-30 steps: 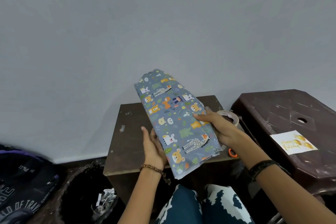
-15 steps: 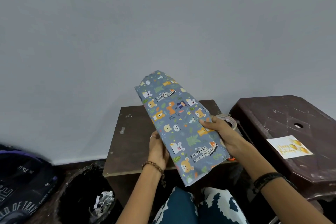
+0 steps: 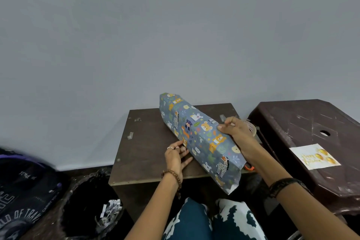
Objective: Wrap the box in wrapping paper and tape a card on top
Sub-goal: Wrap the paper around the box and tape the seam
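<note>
Change: the wrapped box [image 3: 200, 138], held up a moment ago, is now lying on the table [image 3: 148, 142] at mid-frame.
Grip: right hand [image 3: 236, 134] is grasping its top; left hand [image 3: 176, 157], fingers released, is touching its side.
Meaning: ends are being readied for folding, probably.

Single head-worn, wide-angle view, looking forward and down from above the seated person's lap. The worktop [image 3: 148, 148] lies close below the lens at lower centre, within arm's reach; both forearms enter from the bottom edge. A bare wall [image 3: 175, 35] fills the upper half. A stool [image 3: 311, 122] sits at the right margin and a bag [image 3: 21, 195] at the left. Edges curve with lens distortion.
</note>
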A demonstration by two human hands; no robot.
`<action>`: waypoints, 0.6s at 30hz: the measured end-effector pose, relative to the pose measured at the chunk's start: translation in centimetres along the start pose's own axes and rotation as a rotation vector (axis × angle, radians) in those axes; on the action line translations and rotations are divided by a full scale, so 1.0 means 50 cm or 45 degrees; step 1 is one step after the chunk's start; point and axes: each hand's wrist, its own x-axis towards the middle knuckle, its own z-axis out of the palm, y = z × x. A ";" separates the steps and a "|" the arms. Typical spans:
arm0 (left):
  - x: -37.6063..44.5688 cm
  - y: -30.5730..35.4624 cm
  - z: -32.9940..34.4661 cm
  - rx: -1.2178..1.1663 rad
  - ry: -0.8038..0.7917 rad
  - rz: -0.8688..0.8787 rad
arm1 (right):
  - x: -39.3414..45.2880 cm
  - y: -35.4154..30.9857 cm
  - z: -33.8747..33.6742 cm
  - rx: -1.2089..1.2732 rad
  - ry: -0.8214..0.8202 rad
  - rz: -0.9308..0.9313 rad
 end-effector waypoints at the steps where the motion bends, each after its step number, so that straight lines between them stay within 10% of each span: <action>1: 0.003 0.001 0.000 -0.007 0.032 -0.010 | 0.001 0.000 0.000 -0.052 -0.006 -0.044; 4: 0.005 0.005 -0.008 0.231 0.131 0.170 | 0.001 -0.008 0.003 -0.263 -0.017 -0.228; 10: 0.012 -0.007 -0.052 1.928 0.184 0.905 | -0.002 -0.047 0.028 -0.604 -0.005 -0.572; 18: 0.036 -0.023 -0.100 1.990 0.231 0.943 | 0.000 -0.064 0.043 -0.703 0.040 -0.668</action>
